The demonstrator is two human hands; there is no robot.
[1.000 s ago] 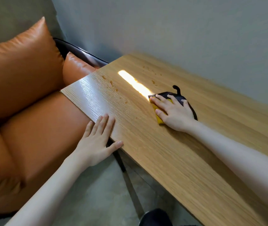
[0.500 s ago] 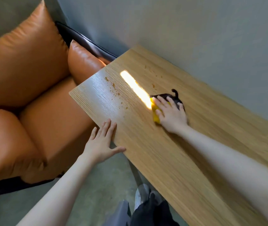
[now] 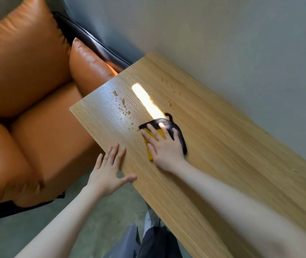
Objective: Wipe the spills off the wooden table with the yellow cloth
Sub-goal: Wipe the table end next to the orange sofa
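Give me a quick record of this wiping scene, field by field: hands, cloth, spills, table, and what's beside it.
right hand: flat, fingers spread, pressing the cloth onto the table
left hand: open, fingers resting on the table's near edge
cloth: yellow with a dark side and a small loop, mostly hidden under the right hand
spills: amber drops left of the cloth; a few more nearer the wall
table: light wood, bright glare streak
sofa: orange leather, at the table's end
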